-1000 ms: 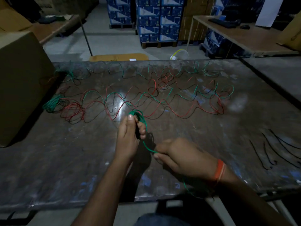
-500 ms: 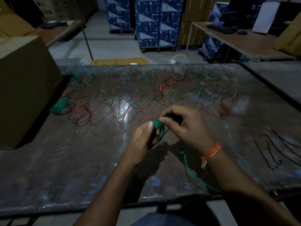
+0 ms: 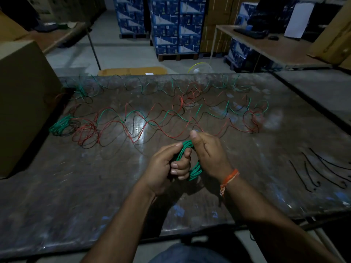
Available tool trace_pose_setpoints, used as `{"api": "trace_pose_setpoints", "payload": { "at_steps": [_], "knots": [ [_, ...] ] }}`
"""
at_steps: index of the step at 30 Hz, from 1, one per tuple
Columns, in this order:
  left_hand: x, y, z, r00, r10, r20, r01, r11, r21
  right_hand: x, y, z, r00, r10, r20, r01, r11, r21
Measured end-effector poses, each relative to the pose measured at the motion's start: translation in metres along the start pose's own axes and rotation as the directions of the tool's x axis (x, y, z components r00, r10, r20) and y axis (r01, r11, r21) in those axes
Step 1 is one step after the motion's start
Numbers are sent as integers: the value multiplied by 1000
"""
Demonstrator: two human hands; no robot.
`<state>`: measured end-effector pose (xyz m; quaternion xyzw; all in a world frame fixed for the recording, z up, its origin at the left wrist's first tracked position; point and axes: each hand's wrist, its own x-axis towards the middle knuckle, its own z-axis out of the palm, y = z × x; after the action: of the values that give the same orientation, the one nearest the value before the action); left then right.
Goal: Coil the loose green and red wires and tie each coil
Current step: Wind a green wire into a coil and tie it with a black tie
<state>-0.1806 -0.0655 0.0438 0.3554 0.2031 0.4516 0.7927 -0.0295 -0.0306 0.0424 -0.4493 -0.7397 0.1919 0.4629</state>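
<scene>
Dim storeroom, scuffed bench (image 3: pixel 76 196). Above it, green coil (image 3: pixel 190 160) gripped by left hand (image 3: pixel 167 168) to keep loops together, pinched by right hand (image 3: pixel 209 154), probably for tying. Beyond, loose wires (image 3: pixel 152 120) sprawled, uncoiled.

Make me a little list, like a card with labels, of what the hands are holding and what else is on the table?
Left hand: grips the green wire coil.
Right hand: grips the same coil from the other side.
Table: dark, worn, scuffed top.
Loose red and green wires: spread wavy across the far half.
Small green bundle: far left, beside the brown cardboard box.
Short black ties: lying at the right.
</scene>
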Motion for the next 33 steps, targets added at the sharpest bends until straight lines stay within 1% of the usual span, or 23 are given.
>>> {"api": "trace_pose_setpoints", "payload": {
  "at_steps": [4,5,8,9,11,13,16,18,21,23,26,28,30,33],
  "knots": [
    [3,-6,3,997,29,-73,-30,999,-17,1,4,-4,992,90,93,-96,993,72],
    [4,-8,5,994,38,-99,-43,998,-51,0,6,-5,987,115,115,-126,988,93],
    [9,-5,2,984,66,-168,-103,969,-224,-10,17,-11,975,168,148,-189,971,146],
    [10,-1,-1,977,82,-195,-133,956,-260,-15,21,-14,970,180,165,-203,970,132],
    [11,4,-8,964,111,-241,-181,939,-292,-24,29,-19,956,188,224,-201,979,41],
    [12,4,-13,952,128,-277,-211,932,-294,-29,32,-23,938,184,293,-169,983,-75],
    [15,-5,-14,933,142,-331,-237,935,-265,-33,31,-26,915,158,371,-91,977,-191],
    [17,-9,-13,915,177,-361,-270,936,-224,-34,24,-26,880,146,452,-11,958,-288],
    [21,-9,-13,882,270,-387,-344,929,-136,-37,13,-27,821,157,549,135,881,-454],
    [23,-8,-14,850,325,-413,-381,923,-59,-42,8,-29,803,120,584,223,848,-480],
    [27,-14,-14,800,393,-453,-387,915,110,-45,-6,-36,790,29,612,306,847,-435],
    [27,-21,-13,771,455,-446,-352,887,298,-45,-16,-40,784,-59,618,339,875,-347],
    [27,-27,-10,764,494,-415,-307,844,440,-44,-25,-42,802,-131,583,333,908,-253],
    [23,-32,0,779,505,-373,-278,810,517,-40,-32,-45,851,-168,498,289,941,-177]
  ]
}}
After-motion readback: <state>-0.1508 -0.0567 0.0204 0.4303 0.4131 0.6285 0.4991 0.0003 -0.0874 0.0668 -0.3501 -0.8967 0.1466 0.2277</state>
